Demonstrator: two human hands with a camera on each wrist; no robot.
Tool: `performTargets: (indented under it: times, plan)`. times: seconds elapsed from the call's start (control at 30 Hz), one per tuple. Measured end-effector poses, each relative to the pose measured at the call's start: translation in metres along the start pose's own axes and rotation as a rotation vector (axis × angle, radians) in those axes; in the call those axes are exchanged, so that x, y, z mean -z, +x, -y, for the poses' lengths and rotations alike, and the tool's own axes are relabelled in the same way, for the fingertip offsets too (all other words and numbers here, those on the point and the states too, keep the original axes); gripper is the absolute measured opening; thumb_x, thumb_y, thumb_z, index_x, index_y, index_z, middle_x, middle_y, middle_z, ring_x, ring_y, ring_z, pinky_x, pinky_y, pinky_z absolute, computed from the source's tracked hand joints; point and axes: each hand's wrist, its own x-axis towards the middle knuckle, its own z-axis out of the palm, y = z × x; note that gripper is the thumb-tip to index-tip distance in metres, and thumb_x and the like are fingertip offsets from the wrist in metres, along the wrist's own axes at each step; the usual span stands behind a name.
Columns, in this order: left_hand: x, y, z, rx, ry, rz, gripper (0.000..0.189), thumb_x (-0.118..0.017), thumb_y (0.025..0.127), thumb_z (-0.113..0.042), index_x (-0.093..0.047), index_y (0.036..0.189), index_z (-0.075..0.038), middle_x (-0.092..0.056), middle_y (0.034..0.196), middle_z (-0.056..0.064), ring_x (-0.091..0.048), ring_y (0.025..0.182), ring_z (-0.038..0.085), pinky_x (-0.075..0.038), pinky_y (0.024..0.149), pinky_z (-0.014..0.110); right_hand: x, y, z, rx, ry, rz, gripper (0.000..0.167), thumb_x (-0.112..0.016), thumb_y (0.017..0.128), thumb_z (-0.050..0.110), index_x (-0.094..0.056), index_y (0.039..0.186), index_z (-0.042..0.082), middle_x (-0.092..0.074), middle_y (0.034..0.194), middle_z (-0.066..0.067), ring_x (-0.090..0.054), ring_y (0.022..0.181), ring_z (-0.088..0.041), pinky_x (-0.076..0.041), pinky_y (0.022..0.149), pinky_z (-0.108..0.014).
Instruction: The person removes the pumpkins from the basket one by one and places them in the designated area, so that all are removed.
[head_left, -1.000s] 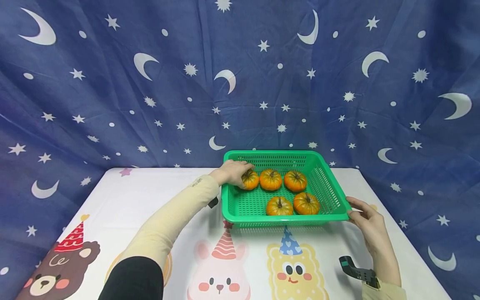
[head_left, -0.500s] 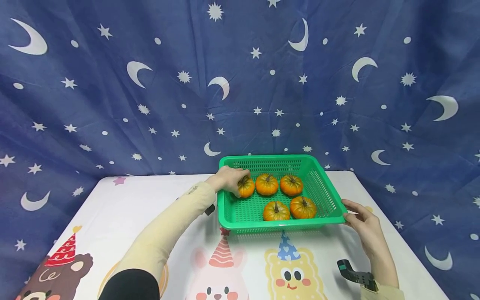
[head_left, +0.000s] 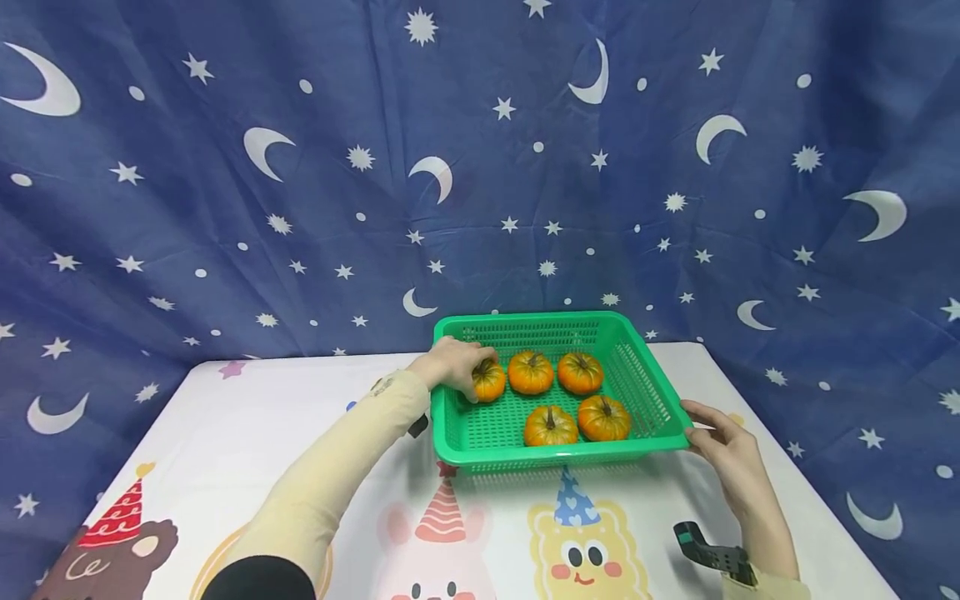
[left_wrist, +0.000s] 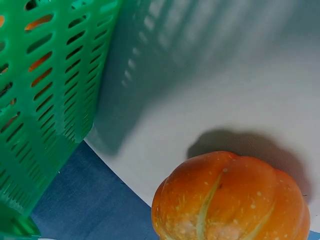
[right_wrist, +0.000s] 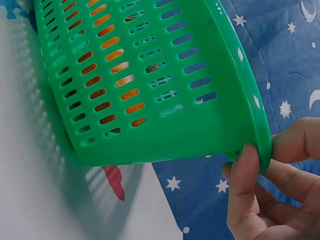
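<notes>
A green slotted plastic basket (head_left: 517, 454) stands on the table with several small orange pumpkins inside. My left hand (head_left: 448, 364) reaches over the basket's left rim, its fingers and thumb around the leftmost pumpkin (head_left: 490, 383), partly covering it. To that pumpkin's right lie another pumpkin (head_left: 531, 372) and others. At the basket's front right corner, my right hand (head_left: 731, 458) pinches the rim; in the right wrist view thumb and fingers (right_wrist: 245, 180) clasp it from both sides. In the left wrist view the left hand is out of sight; a pumpkin (left_wrist: 232, 200) sits on the table outside the basket wall (left_wrist: 55, 85).
A white tablecloth (head_left: 300, 408) with cartoon animal prints covers the table. Behind it hangs a blue curtain (head_left: 337, 200) with moons and stars. The left forearm (head_left: 341, 475) crosses the table's left half. A black wrist camera mount (head_left: 708, 552) sits at the right wrist.
The head view has shifted slightly, so the scene sits a little lower and further left. Both hands keep their places on the pumpkin and the basket rim.
</notes>
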Motion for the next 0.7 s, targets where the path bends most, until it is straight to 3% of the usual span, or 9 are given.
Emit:
performTargets:
  times: [0.47, 0.7]
  plan:
    - [-0.0052, -0.0028, 0.004, 0.006, -0.035, -0.029, 0.068, -0.077, 0.075, -0.041, -0.047, 0.136, -0.035, -0.058, 0.124, -0.004, -0.059, 0.1, 0.014, -0.041, 0.084, 0.034, -0.0041, 0.0004, -0.0004, -0.01, -0.006, 0.003, 0.048, -0.051, 0.097, 0.013, -0.042, 0.141, -0.004, -0.049, 0.111, 0.011, -0.055, 0.084, 0.001, -0.054, 0.077, -0.017]
    - [-0.0054, 0.0022, 0.005, -0.007, -0.067, -0.081, 0.071, -0.077, 0.074, -0.039, -0.046, 0.137, -0.034, -0.057, 0.121, -0.003, -0.055, 0.099, 0.014, -0.04, 0.081, 0.032, -0.002, 0.0021, 0.0005, -0.007, -0.024, -0.03, 0.047, -0.051, 0.097, 0.012, -0.043, 0.14, -0.004, -0.05, 0.112, 0.011, -0.056, 0.084, 0.002, -0.055, 0.076, -0.018]
